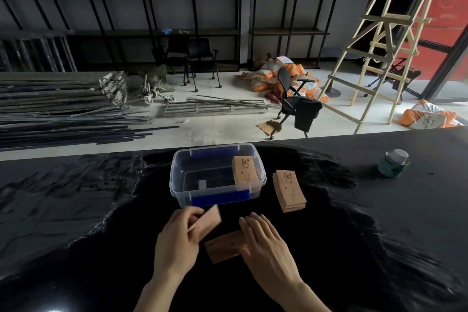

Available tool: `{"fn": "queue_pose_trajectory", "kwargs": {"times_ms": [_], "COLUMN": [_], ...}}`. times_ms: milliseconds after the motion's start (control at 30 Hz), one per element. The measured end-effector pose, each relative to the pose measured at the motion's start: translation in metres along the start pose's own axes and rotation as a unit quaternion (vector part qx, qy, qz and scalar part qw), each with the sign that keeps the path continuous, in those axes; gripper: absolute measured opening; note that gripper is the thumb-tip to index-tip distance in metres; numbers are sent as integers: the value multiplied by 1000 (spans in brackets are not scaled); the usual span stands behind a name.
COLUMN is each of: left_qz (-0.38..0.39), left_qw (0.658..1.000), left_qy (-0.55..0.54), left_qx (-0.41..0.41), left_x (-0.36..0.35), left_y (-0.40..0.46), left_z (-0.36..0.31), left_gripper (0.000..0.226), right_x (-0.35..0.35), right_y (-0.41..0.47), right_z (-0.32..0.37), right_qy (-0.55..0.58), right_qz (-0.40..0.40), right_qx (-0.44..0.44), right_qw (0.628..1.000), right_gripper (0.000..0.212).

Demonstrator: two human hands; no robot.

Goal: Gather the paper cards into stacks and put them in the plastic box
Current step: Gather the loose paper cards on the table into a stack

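Observation:
A clear plastic box [177, 180] with blue clips stands on the black table. One stack of brown paper cards [245, 172] leans inside it at the right end. A second card stack [290, 191] lies on the table just right of the box. My left hand [177, 238] pinches a single card [210, 220] in front of the box. Right of it, my right hand [263, 240] lies flat with fingers apart on another low stack of cards [222, 246], covering its right part.
A green tin with a grey lid [393, 163] stands at the table's far right. The table's far edge [126, 153] runs just behind the box. Beyond it are metal bars, office chairs, orange sacks and a wooden ladder on the floor.

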State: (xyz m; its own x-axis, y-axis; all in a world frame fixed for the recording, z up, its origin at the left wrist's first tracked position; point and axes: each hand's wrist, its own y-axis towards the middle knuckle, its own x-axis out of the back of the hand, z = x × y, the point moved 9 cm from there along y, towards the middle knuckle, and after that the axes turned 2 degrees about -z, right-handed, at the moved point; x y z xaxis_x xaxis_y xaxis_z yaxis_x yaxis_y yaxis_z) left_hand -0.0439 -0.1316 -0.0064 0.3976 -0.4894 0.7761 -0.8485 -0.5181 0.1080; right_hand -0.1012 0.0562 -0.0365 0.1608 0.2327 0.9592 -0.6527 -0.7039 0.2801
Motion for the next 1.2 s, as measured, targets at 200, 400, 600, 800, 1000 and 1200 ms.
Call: {"fn": "queue_pose_trajectory", "kwargs": {"times_ms": [200, 400, 600, 800, 1000, 1200], "left_qz": [89, 174, 171, 167, 148, 190], "left_qw": [992, 977, 975, 983, 936, 916], "left_qy": [-37, -79, 89, -78, -308, -332], "left_qx": [-76, -94, -109, -16, 83, 122], "left_x": [-39, -61, -63, -74, -86, -105], "left_y": [-5, -15, -13, -11, -15, -10], "left_z": [-44, -59, -51, -40, -57, -83], "left_gripper": [34, 39, 41, 28, 29, 18], "right_x": [13, 7, 7, 27, 15, 20], "right_y": [-4, -5, 1, 3, -8, -25], "right_z": [-3, -1, -10, -41, -70, -104], "right_qy": [38, 51, 71, 281, 607, 632], "right_qz": [-64, -51, -19, -48, -47, -113], "right_qx": [-48, -24, -36, -170, -362, -411], "right_qw": [996, 997, 997, 943, 706, 648], "right_gripper": [90, 85, 82, 95, 44, 27]}}
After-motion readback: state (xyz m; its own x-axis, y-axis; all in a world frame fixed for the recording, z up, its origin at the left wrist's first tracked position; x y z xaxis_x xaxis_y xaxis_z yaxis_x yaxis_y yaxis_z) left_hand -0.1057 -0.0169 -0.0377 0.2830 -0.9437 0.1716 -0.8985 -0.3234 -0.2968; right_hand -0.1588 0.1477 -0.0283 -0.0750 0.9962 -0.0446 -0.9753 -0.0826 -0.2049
